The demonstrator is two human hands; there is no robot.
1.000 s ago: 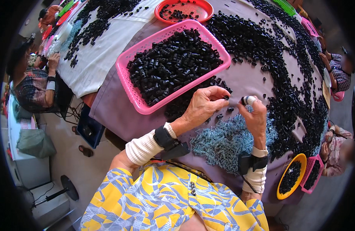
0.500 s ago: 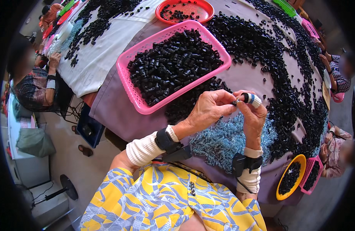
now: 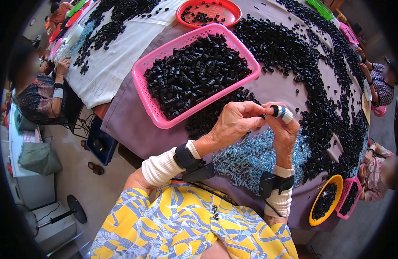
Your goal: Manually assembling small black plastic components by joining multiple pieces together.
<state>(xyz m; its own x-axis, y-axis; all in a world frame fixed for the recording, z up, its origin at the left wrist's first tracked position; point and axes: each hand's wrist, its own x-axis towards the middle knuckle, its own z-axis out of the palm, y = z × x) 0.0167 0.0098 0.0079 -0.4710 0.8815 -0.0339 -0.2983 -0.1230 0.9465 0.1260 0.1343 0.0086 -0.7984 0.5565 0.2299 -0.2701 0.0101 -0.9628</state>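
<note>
My left hand [image 3: 237, 123] and my right hand [image 3: 284, 131] meet fingertip to fingertip above the table. Both are closed in a pinch around something tiny, mostly hidden by the fingers; its kind cannot be made out. A striped cloth sleeve [image 3: 283, 113] covers a finger of my right hand. Directly below my hands spreads a heap of small bluish metal springs [image 3: 246, 159]. Beyond my left hand stands a pink plastic basket [image 3: 164, 124], full of small black plastic parts [image 3: 194, 75]. More black parts lie loose beside the basket, near my left fingers.
Loose black parts [image 3: 324, 116] cover much of the table cloth [image 3: 130, 116]. A red tray [image 3: 225, 8] stands behind the basket; a yellow bowl [image 3: 338, 179] and a smaller pink basket [image 3: 358, 190] sit at the right edge. Co-workers sit to the left [image 3: 39, 95] and right [image 3: 378, 168].
Both hands stay almost in place, fingertips still pinched together. A silvery glint between the fingertips earlier now looks darker and more covered.
</note>
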